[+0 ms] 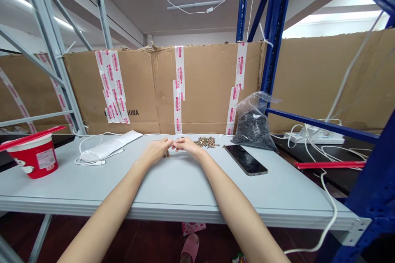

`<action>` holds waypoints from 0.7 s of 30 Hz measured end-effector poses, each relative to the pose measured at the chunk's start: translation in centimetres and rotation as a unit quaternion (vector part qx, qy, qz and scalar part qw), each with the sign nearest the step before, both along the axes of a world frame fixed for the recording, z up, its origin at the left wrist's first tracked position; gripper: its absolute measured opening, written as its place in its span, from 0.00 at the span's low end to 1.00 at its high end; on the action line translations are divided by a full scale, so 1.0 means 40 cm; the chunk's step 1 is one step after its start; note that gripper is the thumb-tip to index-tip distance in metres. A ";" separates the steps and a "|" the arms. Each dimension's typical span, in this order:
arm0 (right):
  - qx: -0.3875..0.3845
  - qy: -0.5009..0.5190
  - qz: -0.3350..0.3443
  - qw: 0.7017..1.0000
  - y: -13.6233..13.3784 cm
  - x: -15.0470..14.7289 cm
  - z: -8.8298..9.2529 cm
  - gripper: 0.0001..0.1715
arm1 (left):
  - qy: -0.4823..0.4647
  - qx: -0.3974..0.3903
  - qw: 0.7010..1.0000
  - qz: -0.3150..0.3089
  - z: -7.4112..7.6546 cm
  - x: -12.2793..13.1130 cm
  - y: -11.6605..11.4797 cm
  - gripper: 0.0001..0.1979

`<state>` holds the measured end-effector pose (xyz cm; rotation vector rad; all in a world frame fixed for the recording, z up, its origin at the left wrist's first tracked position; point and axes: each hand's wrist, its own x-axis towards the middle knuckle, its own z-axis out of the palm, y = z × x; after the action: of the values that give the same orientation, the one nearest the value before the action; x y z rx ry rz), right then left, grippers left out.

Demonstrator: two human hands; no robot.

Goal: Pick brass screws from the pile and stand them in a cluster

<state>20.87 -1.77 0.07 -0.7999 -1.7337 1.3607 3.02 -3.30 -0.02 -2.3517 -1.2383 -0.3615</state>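
My left hand (156, 150) and my right hand (186, 145) meet fingertip to fingertip on the pale grey table (173, 185), both with fingers pinched together. They seem to pinch a tiny piece between them, too small to name. A small pile of little brownish metal parts (206, 142) lies just right of my right hand. A couple of the same parts sit under my left fingertips.
A black phone (246, 159) lies face up right of the pile, beside a plastic bag of dark small parts (253, 125). A white power bank with cable (105, 148) is at left, a red tub (34, 156) farther left. Taped cardboard (173, 86) walls the back; power strip (314, 134) at right.
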 end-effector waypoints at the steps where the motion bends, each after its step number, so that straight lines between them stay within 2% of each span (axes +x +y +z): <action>1: 0.000 -0.003 0.004 1.000 0.002 -0.001 -0.001 0.10 | -0.004 0.002 1.000 0.004 0.001 0.000 0.000 0.12; 6: 0.008 -0.005 0.000 1.000 0.016 -0.001 -0.009 0.11 | -0.039 -0.007 0.999 -0.008 0.009 0.005 -0.005 0.13; 10: 0.021 -0.008 0.004 1.000 0.018 0.002 -0.010 0.12 | -0.024 -0.029 0.999 -0.022 0.011 0.009 -0.010 0.12; 16: 0.069 -0.032 0.018 0.997 0.007 0.000 -0.004 0.16 | -0.009 0.003 1.000 0.002 0.007 0.002 -0.007 0.15; 21: 0.068 -0.021 0.008 0.997 0.010 0.003 -0.005 0.17 | -0.028 -0.007 1.000 -0.008 0.003 -0.003 0.003 0.12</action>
<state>20.98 -1.39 -0.14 -0.7448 -1.8467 1.2292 2.90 -3.18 0.08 -2.3803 -1.2521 -0.4276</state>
